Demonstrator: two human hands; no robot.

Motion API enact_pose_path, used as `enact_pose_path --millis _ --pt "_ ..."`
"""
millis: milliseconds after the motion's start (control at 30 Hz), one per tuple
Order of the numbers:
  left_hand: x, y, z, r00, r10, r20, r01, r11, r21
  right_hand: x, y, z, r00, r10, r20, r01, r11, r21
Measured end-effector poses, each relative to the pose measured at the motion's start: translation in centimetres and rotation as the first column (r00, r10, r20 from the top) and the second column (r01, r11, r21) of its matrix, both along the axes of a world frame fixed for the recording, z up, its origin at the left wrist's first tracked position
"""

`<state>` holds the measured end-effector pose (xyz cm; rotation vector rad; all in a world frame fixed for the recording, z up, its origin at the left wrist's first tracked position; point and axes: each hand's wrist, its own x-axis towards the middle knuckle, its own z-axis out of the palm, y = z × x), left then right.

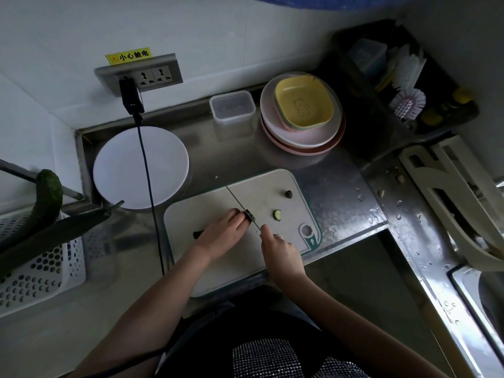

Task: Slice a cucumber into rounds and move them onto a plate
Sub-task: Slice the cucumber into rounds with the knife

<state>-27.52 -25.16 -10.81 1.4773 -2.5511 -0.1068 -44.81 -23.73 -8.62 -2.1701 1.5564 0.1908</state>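
A dark green cucumber [197,234] lies across the pale cutting board [283,184]; my left hand [222,233] covers most of it and holds it down, fingers curled at its cut end. My right hand [278,248] grips the handle of a thin knife [237,201], whose blade stands on the cucumber's right end just beside my left fingertips. One cut round [277,214] and the dark end piece [289,194] lie on the board to the right of the blade. A white round plate [120,167] sits on the counter, left of and behind the board.
Two more cucumbers [46,205] rest on a white perforated basket [41,279] at the left. A black cable [148,186] runs from the wall socket across the plate. A clear lidded box [233,106] and a stack of plates and bowls [301,115] stand behind. The sink edge [436,268] is at the right.
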Motion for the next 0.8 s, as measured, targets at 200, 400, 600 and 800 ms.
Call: enact_pose_path --millis 200,400,600,800 --pt "0.2 -0.1 -0.7 1.000 -0.019 -0.001 0.019 0.999 -0.040 0.0 -0.2 -0.3 0.999 0.017 -0.035 -0.017 1.000 0.008" --pt "0.3 -0.1 -1.5 0.999 -0.025 -0.033 0.024 0.999 -0.036 -0.1 -0.3 -0.8 0.997 0.022 -0.080 -0.020 0.999 0.024" --pt "0.2 -0.1 -1.2 0.998 -0.023 -0.052 0.020 0.998 -0.060 -0.2 -0.6 -0.3 0.999 -0.007 -0.050 0.009 0.999 0.050" --pt "0.1 0.1 -0.5 1.000 0.002 -0.025 -0.002 1.000 0.031 -0.3 -1.1 1.1 0.987 -0.133 0.093 0.136 0.990 -0.024"
